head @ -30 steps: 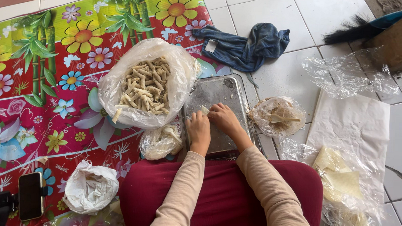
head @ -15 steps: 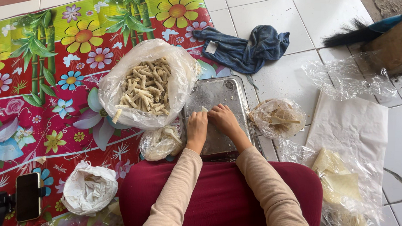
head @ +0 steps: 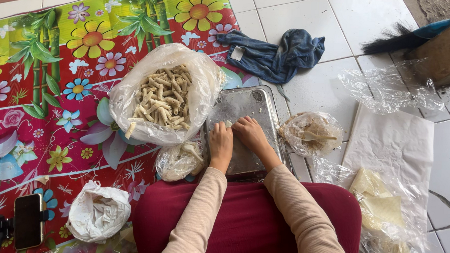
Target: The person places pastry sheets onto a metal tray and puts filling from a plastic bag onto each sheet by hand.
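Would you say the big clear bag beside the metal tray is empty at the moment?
No, the big clear bag left of the metal tray is open and piled with pale rolled sticks.

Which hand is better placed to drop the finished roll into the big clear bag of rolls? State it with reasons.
Left, probably. The left hand lies nearer the clear plastic bag of pale rolls; the right hand sits farther across the metal tray.

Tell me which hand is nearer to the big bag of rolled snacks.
Left. The left hand rests on the metal tray just beside the bag of rolled snacks; the right hand lies farther right.
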